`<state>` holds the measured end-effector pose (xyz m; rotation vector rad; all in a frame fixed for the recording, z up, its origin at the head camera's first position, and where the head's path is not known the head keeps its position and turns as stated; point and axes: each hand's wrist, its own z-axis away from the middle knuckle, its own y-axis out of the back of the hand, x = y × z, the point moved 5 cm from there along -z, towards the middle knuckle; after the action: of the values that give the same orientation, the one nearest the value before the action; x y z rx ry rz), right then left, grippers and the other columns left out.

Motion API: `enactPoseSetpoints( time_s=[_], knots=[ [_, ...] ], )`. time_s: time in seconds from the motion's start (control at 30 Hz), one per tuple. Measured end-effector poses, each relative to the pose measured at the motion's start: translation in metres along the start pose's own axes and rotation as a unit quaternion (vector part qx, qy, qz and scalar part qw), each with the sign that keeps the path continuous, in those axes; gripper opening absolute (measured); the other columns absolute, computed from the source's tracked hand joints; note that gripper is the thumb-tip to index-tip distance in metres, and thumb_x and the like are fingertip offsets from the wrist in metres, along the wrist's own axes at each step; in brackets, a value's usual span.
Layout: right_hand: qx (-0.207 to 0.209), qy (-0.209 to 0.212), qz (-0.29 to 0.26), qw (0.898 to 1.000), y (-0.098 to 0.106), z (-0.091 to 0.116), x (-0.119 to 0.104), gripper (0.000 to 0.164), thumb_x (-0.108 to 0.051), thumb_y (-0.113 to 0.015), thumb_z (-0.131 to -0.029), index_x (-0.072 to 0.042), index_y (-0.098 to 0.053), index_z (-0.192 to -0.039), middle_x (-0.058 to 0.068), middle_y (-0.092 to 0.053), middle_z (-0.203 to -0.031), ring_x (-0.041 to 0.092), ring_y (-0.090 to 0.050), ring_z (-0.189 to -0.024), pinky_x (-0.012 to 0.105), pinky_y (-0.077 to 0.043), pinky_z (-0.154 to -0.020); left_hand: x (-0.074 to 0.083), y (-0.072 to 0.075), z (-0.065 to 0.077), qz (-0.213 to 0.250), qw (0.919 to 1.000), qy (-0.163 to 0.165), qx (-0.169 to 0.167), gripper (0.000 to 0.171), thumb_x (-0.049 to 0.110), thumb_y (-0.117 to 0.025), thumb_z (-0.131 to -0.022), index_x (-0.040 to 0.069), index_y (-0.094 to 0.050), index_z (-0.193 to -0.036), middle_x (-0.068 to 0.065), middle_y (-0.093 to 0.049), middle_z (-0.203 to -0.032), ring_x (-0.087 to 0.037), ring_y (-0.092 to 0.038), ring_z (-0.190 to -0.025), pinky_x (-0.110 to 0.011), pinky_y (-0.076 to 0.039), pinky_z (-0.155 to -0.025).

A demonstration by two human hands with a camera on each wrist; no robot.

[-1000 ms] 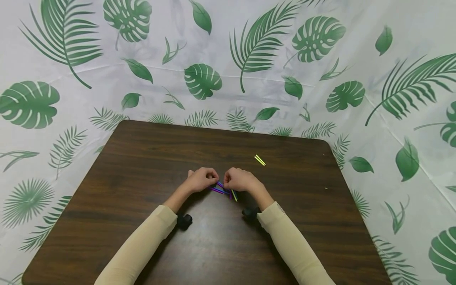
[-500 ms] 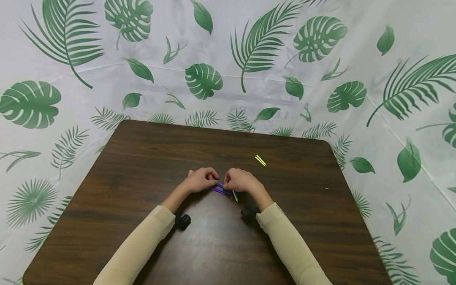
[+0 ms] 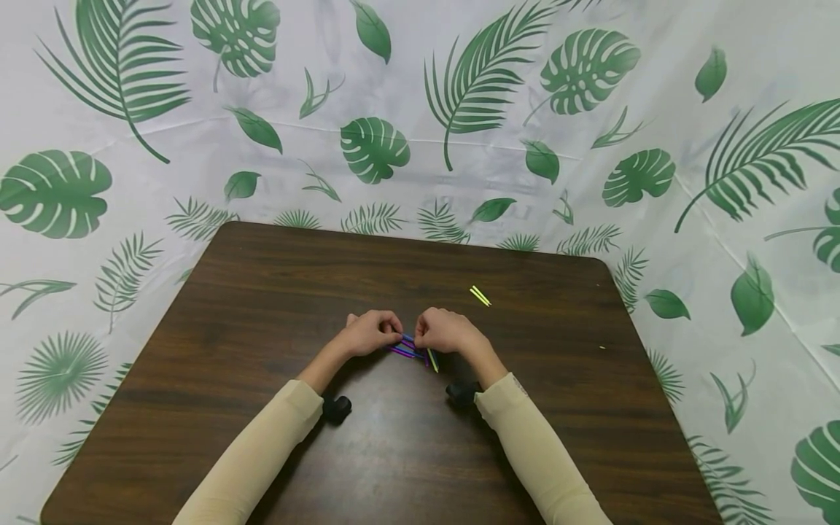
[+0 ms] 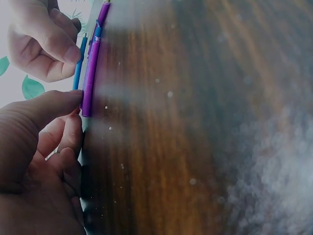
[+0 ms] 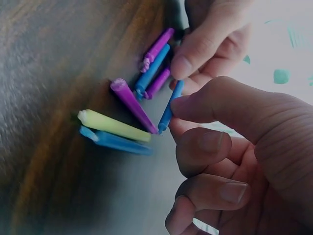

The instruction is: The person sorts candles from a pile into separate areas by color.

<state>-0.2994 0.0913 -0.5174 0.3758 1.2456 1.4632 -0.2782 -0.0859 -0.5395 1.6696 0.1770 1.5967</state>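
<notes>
Between the two hands is a thin blue stick (image 5: 169, 108), candle-like with a narrowed tip. My right hand (image 3: 449, 332) pinches it between thumb and forefinger. At the stick's other end are the thumb and fingertips of my left hand (image 3: 372, 333), which also pinch it. Beside it on the table lie a purple stick (image 4: 91, 78), a shorter purple stick (image 5: 157, 84) and another blue stick (image 5: 152, 71). Under the right hand, a long purple stick (image 5: 133, 105) slants towards a pale yellow stick (image 5: 115, 126) and a blue stick (image 5: 117, 141) lying side by side.
Two yellow sticks (image 3: 480, 295) lie apart, farther back on the dark wooden table (image 3: 295, 277). A tiny yellowish bit (image 3: 602, 348) is at the right. A leaf-patterned sheet (image 3: 289, 175) hangs behind the table and along its right side.
Both hands stay almost in place over the sticks. The right hand has shifted very slightly to the right, and more blue shows between the fingertips. The yellow pair has not moved.
</notes>
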Motion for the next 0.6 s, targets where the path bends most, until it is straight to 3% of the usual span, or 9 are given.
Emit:
enactPoseSetpoints(
  time_s=[0.6],
  knots=[
    [0.028, 0.002, 0.005, 1.000, 0.026, -0.001, 0.011, 0.009, -0.026, -0.073, -0.095, -0.021, -0.074, -0.087, -0.005, -0.067, -0.083, 0.016, -0.058, -0.073, 0.034, -0.044, -0.068, -0.003, -0.002, -0.002, -0.012, 0.9998, 0.011, 0.007, 0.009, 0.026, -0.071, -0.104, 0.020, -0.078, -0.104, 0.006, -0.070, -0.083, -0.010, -0.057, -0.076, -0.047, -0.023, -0.092]
  ],
)
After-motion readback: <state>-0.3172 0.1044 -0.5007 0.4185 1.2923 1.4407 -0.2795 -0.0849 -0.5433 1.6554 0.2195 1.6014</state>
